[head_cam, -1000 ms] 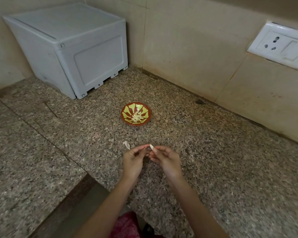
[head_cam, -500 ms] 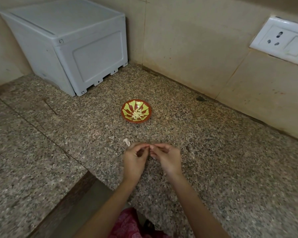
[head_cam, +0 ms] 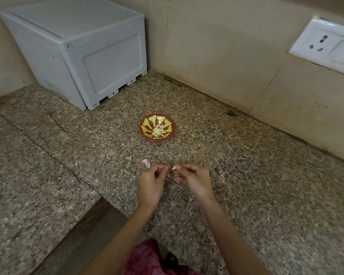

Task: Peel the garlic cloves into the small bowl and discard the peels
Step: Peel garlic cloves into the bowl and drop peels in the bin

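Note:
A small red bowl (head_cam: pixel 147 133) with a yellow-green pattern sits on the granite counter and holds several peeled garlic cloves (head_cam: pixel 158 131). Nearer to me, my left hand (head_cam: pixel 152 182) and my right hand (head_cam: pixel 195 180) meet fingertip to fingertip above the counter. Between them they pinch one small white garlic clove (head_cam: pixel 174 167), most of it hidden by the fingers. A scrap of white peel (head_cam: pixel 146 162) lies on the counter just left of my left hand's fingertips.
A pale grey plastic box (head_cam: pixel 77 50) stands at the back left against the wall. A white socket and switch plate (head_cam: pixel 326 45) is on the tiled wall at the right. The granite counter (head_cam: pixel 266 195) has a front edge dropping off at the lower left.
The two hands have stayed together on the clove, fingers shifting slightly around it. The camera has tipped a little; the bowl and peel scrap have not moved.

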